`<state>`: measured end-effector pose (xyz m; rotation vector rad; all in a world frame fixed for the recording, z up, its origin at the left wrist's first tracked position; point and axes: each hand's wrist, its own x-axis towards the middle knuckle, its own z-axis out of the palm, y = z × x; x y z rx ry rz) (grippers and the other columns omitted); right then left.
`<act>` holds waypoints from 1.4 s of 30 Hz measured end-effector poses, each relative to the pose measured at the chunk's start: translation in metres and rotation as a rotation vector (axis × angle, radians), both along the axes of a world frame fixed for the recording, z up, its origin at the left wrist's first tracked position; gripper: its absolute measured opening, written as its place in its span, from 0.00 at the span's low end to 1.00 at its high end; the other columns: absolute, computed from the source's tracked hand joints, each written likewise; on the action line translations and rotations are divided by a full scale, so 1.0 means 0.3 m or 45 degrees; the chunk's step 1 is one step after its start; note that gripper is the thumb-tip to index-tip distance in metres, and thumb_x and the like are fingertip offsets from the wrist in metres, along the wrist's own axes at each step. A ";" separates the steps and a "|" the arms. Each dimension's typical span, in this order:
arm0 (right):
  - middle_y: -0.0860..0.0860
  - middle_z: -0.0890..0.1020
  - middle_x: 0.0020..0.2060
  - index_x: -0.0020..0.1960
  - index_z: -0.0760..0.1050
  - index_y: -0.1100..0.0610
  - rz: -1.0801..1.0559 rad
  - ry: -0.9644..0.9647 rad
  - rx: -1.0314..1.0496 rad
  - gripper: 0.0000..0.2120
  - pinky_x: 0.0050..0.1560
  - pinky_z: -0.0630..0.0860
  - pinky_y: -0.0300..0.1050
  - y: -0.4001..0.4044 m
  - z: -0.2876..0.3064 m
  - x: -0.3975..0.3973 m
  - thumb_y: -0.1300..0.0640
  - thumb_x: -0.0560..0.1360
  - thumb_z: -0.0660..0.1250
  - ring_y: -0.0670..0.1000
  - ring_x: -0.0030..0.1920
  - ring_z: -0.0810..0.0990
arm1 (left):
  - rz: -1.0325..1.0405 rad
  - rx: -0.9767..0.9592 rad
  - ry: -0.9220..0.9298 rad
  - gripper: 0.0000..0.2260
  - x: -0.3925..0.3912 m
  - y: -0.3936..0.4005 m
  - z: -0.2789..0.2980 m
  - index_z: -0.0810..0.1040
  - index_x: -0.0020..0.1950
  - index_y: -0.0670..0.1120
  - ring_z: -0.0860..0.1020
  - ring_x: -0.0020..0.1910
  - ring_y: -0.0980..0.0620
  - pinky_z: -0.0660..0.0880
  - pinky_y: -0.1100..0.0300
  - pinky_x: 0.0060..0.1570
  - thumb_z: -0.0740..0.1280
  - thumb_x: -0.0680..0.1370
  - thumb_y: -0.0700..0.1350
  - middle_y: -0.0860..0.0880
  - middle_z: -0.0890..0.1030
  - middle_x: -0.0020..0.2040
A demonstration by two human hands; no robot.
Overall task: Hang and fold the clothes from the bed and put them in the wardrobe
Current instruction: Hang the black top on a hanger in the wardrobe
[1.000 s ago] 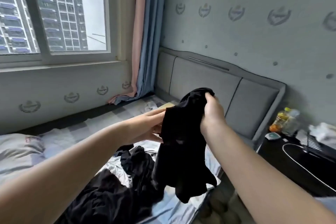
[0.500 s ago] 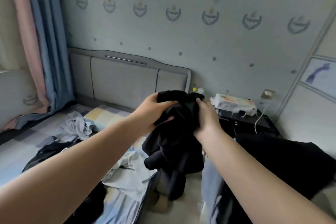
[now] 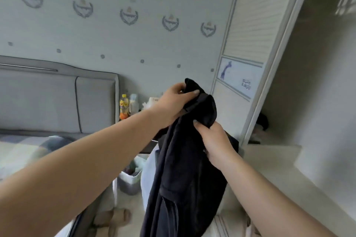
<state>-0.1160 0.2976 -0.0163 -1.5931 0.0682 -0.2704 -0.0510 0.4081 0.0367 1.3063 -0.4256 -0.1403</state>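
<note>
1. Head view: the left hand [image 3: 171,106] gripped the top of the black garment [image 3: 185,169] at centre; the right hand [image 3: 215,142] pinched its fold just below, toward 4 o'clock.
2. The garment hung down toward 6 o'clock, before the open wardrobe [image 3: 317,102] at 3 o'clock.
3. A small grey bin [image 3: 129,183] at 7 o'clock held blurred contents; bottles [image 3: 128,105] stood at 10 o'clock beside the bed [image 3: 23,152].

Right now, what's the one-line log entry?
stage: carrying | item: black garment | left hand: gripping top | right hand: gripping below | wardrobe: open, ahead-right
</note>
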 end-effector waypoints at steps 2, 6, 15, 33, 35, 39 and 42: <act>0.51 0.85 0.47 0.53 0.78 0.50 -0.099 -0.008 0.264 0.05 0.47 0.80 0.48 -0.118 0.028 -0.028 0.55 0.78 0.64 0.51 0.47 0.84 | -0.098 0.016 -0.015 0.09 -0.007 -0.103 -0.014 0.75 0.57 0.45 0.82 0.40 0.54 0.78 0.62 0.39 0.68 0.78 0.43 0.47 0.81 0.47; 0.52 0.85 0.40 0.51 0.78 0.55 -0.356 -0.073 0.600 0.05 0.43 0.81 0.47 -0.307 0.100 -0.060 0.58 0.79 0.64 0.52 0.40 0.84 | -0.196 0.124 -0.137 0.16 -0.033 -0.253 -0.083 0.73 0.64 0.51 0.83 0.49 0.55 0.78 0.61 0.46 0.69 0.77 0.47 0.53 0.84 0.50; 0.54 0.82 0.51 0.61 0.74 0.57 -0.593 -0.314 0.804 0.10 0.42 0.80 0.48 -0.624 0.220 -0.057 0.61 0.80 0.60 0.54 0.49 0.82 | -0.561 0.271 -0.666 0.41 -0.056 -0.536 -0.199 0.56 0.73 0.60 0.65 0.69 0.67 0.65 0.68 0.66 0.77 0.69 0.40 0.61 0.65 0.71; 0.57 0.80 0.57 0.59 0.74 0.56 -0.882 -0.327 0.456 0.10 0.48 0.80 0.49 -1.130 0.402 0.229 0.56 0.79 0.63 0.55 0.55 0.81 | -0.812 0.145 -0.856 0.05 0.384 -1.180 0.155 0.81 0.39 0.42 0.79 0.33 0.54 0.78 0.63 0.36 0.74 0.72 0.42 0.52 0.80 0.32; 0.56 0.82 0.55 0.57 0.75 0.56 -0.817 -0.272 0.329 0.10 0.50 0.80 0.49 -1.155 0.402 0.252 0.52 0.79 0.63 0.53 0.54 0.82 | -0.822 0.072 -0.588 0.09 0.433 -1.267 0.188 0.78 0.38 0.40 0.78 0.29 0.54 0.77 0.63 0.30 0.73 0.73 0.43 0.47 0.79 0.30; 0.50 0.86 0.43 0.52 0.77 0.51 -0.779 -0.207 -0.152 0.06 0.53 0.80 0.45 -1.200 0.374 0.273 0.59 0.79 0.62 0.49 0.47 0.85 | -0.861 -0.006 -0.375 0.10 0.477 -1.410 0.223 0.76 0.36 0.39 0.79 0.29 0.53 0.76 0.65 0.30 0.72 0.74 0.42 0.44 0.79 0.31; 0.49 0.84 0.49 0.54 0.75 0.46 -0.935 -0.171 -0.428 0.11 0.56 0.79 0.48 -1.277 0.359 0.285 0.61 0.78 0.63 0.48 0.50 0.83 | -0.968 -0.047 -0.268 0.07 0.494 -1.504 0.211 0.80 0.41 0.39 0.82 0.37 0.51 0.79 0.64 0.39 0.70 0.77 0.41 0.41 0.83 0.39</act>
